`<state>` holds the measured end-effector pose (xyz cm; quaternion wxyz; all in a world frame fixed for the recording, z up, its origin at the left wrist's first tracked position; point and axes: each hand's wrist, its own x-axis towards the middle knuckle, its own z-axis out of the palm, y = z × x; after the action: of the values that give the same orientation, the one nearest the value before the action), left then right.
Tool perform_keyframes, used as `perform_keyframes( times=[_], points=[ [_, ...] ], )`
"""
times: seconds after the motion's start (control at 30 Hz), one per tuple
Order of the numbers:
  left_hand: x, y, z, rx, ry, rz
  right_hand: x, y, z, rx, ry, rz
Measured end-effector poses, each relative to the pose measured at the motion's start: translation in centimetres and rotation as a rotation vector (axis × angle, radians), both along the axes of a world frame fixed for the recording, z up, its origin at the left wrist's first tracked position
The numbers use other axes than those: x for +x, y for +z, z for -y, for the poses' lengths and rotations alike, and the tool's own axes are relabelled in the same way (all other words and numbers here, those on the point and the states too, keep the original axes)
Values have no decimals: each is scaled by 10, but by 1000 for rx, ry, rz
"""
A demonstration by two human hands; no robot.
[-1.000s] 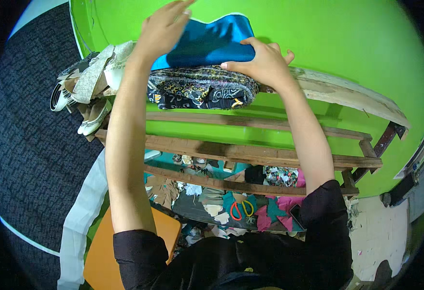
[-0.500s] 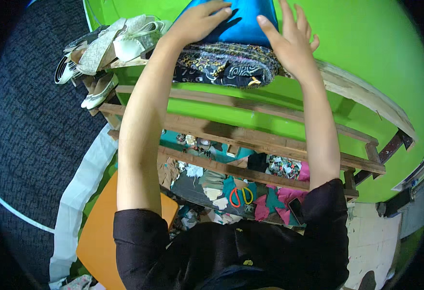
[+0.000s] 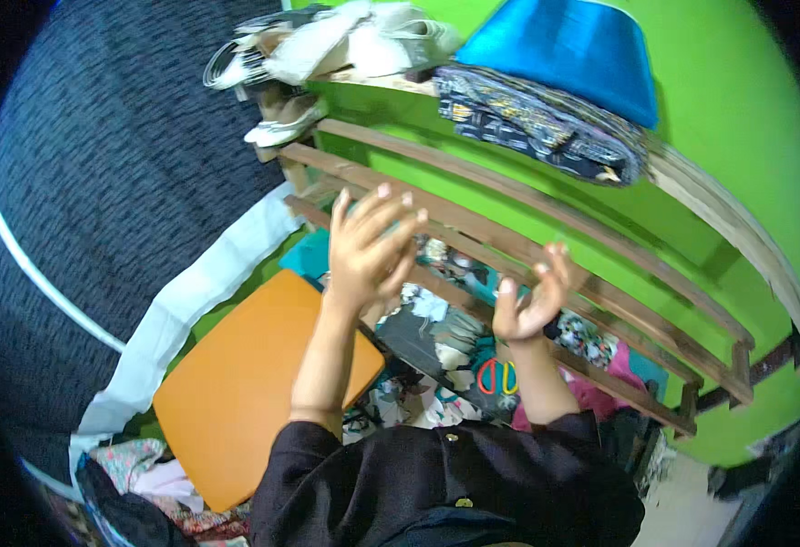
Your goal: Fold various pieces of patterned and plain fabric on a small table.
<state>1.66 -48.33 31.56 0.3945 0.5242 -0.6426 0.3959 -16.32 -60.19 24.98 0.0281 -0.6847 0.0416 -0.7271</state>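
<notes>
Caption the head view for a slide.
Left hand and right hand, open and empty; beyond them, shiny blue cloth atop folded patterned fabric.

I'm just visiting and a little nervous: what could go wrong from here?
The blue cloth sits on a patterned cloth that seems to overhang the wooden shelf, so both might slip. The scissors lie loose among fabric scraps, just below the right hand in this view; a careless reach could mean a cut.

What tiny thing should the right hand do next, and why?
Perhaps lower the right hand toward the red-and-yellow scissors: it looks empty, they lie close below it in the picture, and the blue cloth rests on the folded patterned cloth with neither hand touching it.
</notes>
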Motion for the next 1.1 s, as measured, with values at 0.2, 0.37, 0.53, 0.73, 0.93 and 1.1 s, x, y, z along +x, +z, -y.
perform_keyframes(
  times=[0.2,0.37,0.53,0.73,0.93,1.1],
  points=[
    [9,-147,-132,296,362,-386,46,-107,-74,284,103,-521],
    [-7,-245,-263,493,665,-670,85,-215,-143,449,353,-1119],
    [-26,-302,-366,532,1046,-892,113,-265,-234,246,521,-1568],
    [-56,-302,-452,373,1279,-1024,134,-271,-339,114,698,-1626],
    [-83,-302,-519,92,1366,-1001,138,-272,-399,9,840,-1557],
    [-107,-320,-558,-81,1369,-1003,149,-269,-441,33,968,-1456]
  ],
)
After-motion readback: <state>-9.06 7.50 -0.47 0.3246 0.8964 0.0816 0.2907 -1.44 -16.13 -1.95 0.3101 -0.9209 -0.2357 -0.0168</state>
